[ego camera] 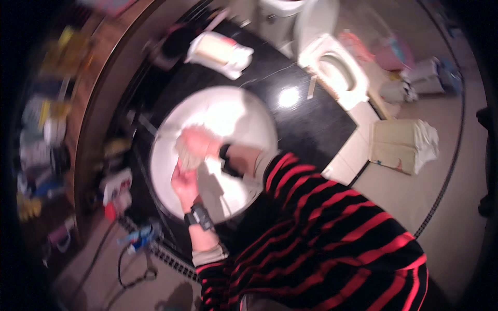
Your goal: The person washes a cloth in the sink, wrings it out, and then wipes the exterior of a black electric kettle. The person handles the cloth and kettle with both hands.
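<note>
Both hands are inside a round white washbasin [249,116] set in a dark, glossy countertop. My left hand [184,182] grips the lower edge of a beige cloth [190,160], with a dark device strapped at the wrist. Over the upper part of the same cloth lies my right hand [200,142], blurred, its arm reaching in from the right; whether its fingers are closed on the cloth is unclear. A dark band circles the right wrist. The faucet [146,122] at the basin's left rim is blurred.
A white plastic package [220,54] lies on the counter above the basin. Bottles and a white container [118,184] stand at the left. Beyond the counter are a toilet [336,72] with its lid up and a lined bin [395,145]. A mirror edge [79,155] curves along the left.
</note>
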The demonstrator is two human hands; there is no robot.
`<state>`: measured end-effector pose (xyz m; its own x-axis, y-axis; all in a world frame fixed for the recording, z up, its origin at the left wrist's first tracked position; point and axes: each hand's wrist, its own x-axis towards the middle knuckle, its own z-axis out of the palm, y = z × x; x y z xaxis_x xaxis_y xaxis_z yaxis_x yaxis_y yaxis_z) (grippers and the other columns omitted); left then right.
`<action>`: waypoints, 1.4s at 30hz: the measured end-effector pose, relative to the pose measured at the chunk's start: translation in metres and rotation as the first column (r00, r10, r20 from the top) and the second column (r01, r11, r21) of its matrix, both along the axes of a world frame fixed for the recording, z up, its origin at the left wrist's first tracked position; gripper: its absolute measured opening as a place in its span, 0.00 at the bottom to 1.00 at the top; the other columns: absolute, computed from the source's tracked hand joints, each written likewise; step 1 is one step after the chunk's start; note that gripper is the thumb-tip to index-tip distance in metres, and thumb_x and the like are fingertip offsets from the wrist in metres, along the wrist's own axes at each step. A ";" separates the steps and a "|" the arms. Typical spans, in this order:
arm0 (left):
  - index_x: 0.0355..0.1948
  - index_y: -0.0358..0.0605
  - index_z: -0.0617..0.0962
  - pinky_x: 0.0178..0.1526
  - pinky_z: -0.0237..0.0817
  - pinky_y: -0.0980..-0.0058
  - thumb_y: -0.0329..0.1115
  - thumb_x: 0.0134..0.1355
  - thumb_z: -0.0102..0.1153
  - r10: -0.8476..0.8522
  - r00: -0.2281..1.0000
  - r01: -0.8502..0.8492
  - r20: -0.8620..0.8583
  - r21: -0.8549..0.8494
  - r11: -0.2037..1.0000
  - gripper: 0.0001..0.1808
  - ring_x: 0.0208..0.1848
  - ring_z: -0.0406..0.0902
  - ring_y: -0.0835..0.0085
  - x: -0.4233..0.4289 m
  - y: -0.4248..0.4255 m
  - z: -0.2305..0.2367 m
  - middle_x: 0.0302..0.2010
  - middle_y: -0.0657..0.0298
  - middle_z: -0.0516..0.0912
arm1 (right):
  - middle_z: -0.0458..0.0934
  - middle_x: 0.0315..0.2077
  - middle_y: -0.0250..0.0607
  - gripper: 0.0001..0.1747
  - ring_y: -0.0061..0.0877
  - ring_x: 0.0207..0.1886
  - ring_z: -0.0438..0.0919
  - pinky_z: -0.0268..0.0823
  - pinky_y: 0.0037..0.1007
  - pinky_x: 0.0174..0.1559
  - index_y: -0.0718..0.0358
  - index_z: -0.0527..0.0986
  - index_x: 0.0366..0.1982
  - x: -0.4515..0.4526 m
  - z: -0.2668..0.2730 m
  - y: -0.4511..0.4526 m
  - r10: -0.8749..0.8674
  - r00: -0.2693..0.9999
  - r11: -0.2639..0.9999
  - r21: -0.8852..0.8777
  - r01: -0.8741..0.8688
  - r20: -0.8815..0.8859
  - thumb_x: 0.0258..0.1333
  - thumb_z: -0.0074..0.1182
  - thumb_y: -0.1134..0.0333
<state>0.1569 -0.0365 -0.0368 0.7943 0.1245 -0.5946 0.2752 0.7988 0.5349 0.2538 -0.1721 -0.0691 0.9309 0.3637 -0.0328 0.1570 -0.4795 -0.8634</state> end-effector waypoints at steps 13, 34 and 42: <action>0.69 0.48 0.54 0.63 0.58 0.42 0.60 0.67 0.43 -0.055 0.962 0.052 -0.269 -0.020 0.998 0.38 0.68 0.55 0.49 -0.003 0.032 -0.022 0.68 0.50 0.54 | 0.81 0.35 0.54 0.15 0.43 0.33 0.81 0.74 0.39 0.37 0.65 0.79 0.36 -0.048 -0.021 0.060 0.315 0.763 0.876 0.483 -0.005 -0.565 0.46 0.58 0.64; 0.73 0.62 0.41 0.62 0.37 0.24 0.62 0.66 0.44 0.005 0.964 0.008 -0.265 0.047 0.999 0.43 0.73 0.40 0.42 -0.013 0.016 0.002 0.75 0.56 0.35 | 0.78 0.37 0.43 0.17 0.38 0.43 0.78 0.68 0.44 0.47 0.54 0.77 0.40 -0.010 -0.050 0.025 -0.046 0.997 0.829 -0.554 0.077 0.069 0.47 0.61 0.57; 0.57 0.38 0.71 0.61 0.62 0.58 0.48 0.70 0.41 -0.275 0.790 0.325 0.547 0.006 0.946 0.25 0.58 0.71 0.60 0.000 0.045 -0.067 0.53 0.53 0.76 | 0.76 0.26 0.43 0.07 0.41 0.32 0.76 0.69 0.39 0.37 0.59 0.75 0.23 -0.065 -0.002 0.075 0.094 0.934 0.814 0.513 -0.272 0.345 0.38 0.60 0.66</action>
